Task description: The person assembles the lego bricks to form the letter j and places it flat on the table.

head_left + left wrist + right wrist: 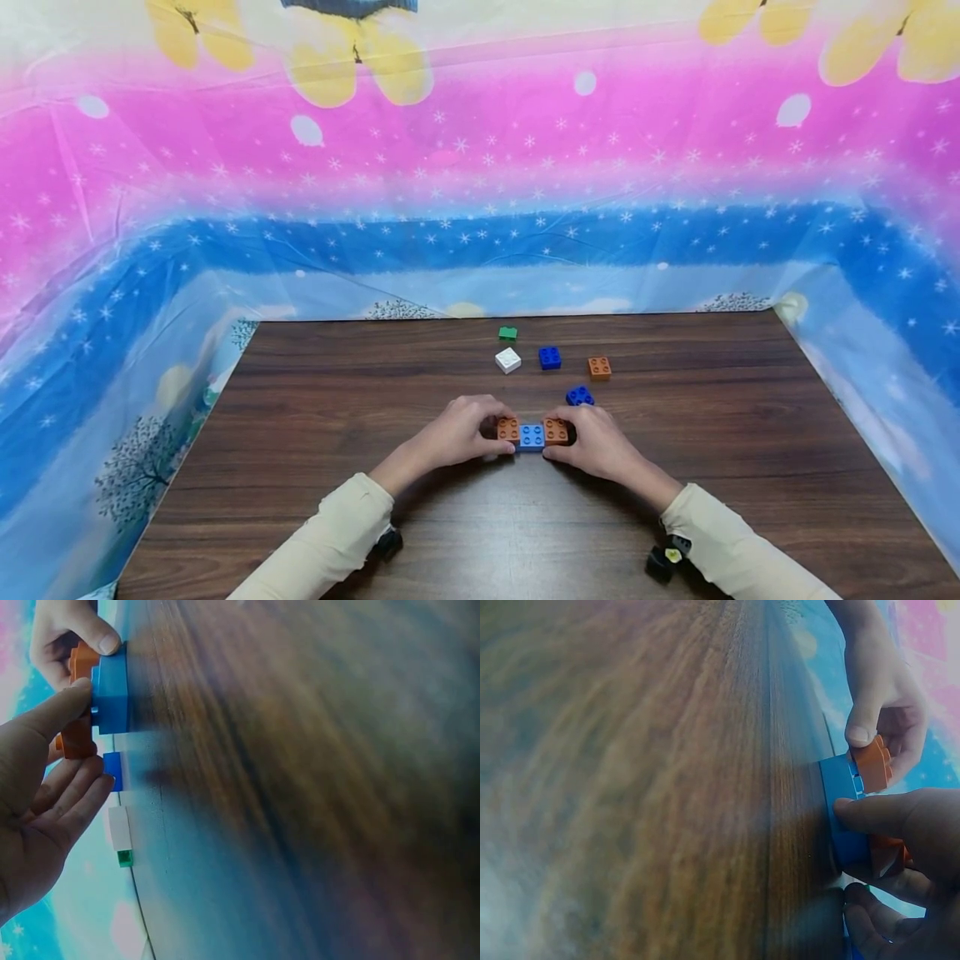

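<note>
A light blue toy building brick (532,437) rests on the table with an orange brick (507,429) at its left end and another orange brick (556,430) at its right end. My left hand (465,429) pinches the left orange brick (79,739) between thumb and fingers; in the left wrist view that brick reaches past the blue one's end. From the other side, my right hand (600,442) grips the blue brick, its thumb on the near side (847,814). Its fingers partly hide the right orange brick (887,856). How firmly the left brick sits cannot be told.
Just beyond my right fingers lies a dark blue brick (580,396). Farther back on the brown wooden table (337,358) are a white brick (507,360), a green brick (507,333), another dark blue brick (550,358) and a loose orange brick (599,368). A patterned cloth (465,242) surrounds the table.
</note>
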A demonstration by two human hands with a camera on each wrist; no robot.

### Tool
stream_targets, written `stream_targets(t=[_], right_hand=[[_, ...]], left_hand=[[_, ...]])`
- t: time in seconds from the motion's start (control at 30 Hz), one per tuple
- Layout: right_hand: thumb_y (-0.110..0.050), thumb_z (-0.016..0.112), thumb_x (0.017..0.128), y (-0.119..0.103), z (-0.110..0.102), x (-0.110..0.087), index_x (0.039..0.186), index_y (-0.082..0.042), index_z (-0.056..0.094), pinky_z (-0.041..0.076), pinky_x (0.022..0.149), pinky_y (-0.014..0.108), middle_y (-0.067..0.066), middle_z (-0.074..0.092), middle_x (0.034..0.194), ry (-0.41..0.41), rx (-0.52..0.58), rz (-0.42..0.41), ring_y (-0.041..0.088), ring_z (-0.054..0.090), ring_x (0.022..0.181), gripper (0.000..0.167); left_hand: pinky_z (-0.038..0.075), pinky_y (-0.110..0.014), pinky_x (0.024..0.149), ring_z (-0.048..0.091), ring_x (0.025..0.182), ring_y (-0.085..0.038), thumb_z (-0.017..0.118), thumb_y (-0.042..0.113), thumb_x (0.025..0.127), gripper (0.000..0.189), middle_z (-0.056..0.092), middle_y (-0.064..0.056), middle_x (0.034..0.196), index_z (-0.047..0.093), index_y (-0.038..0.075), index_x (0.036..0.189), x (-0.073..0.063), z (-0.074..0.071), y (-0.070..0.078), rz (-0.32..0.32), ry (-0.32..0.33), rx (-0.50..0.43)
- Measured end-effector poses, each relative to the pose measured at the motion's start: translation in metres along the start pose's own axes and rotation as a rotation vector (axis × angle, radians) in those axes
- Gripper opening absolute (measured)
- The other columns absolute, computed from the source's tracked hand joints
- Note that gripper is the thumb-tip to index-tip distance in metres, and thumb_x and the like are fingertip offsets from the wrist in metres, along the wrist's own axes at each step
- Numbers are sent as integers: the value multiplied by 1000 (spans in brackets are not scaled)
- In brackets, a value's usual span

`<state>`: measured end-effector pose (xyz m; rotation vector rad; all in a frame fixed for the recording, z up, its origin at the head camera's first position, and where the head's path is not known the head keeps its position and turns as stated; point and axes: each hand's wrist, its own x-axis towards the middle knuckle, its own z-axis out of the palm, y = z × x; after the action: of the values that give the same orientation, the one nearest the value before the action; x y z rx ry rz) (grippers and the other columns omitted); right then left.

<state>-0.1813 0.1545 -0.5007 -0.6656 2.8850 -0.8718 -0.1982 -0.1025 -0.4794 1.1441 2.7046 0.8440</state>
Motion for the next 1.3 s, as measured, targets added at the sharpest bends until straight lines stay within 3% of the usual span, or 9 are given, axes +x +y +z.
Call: stream_targets(t=[1.3], right_hand=[[-31,90,79,0,1,0,115,-13,75,44,68,32,-6,70,92,17,-25,-2,8,55,77,43]], left_hand=[[47,-21,66,62,80,-12,82,32,89,38,68,2,96,74,10,119,3,0,4,-27,-8,56]])
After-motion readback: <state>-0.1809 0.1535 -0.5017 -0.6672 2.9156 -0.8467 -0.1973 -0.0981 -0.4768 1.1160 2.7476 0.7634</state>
